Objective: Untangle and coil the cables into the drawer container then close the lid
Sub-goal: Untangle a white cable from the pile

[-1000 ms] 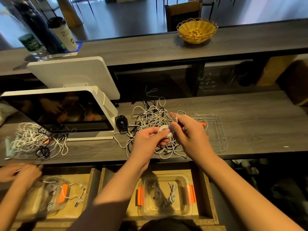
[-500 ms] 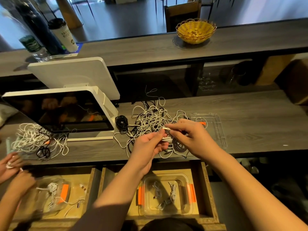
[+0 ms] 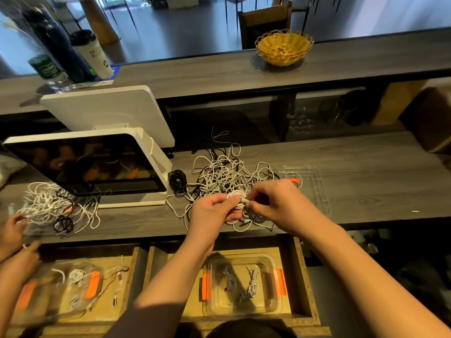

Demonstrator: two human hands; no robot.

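White coil (image 3: pixel 235 196) half hidden by pinching fingers (image 3: pixel 246 194).

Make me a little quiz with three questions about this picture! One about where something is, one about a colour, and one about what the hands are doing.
1. Where is the clear container with orange clips?
A. In the open drawer
B. On the upper shelf
C. On top of the screen

2. What colour is the woven basket?
A. Blue
B. Yellow
C. Black

3. What are the left hand and right hand doing?
A. Resting flat on the counter
B. Closing the lid
C. Both holding a coiled white cable

Answers:
1. A, it sits in the pulled-out drawer below the counter edge.
2. B, its weave is yellow, up on the upper shelf.
3. C, fingers of both hands pinch the small white bundle, while the lid lies on the counter.
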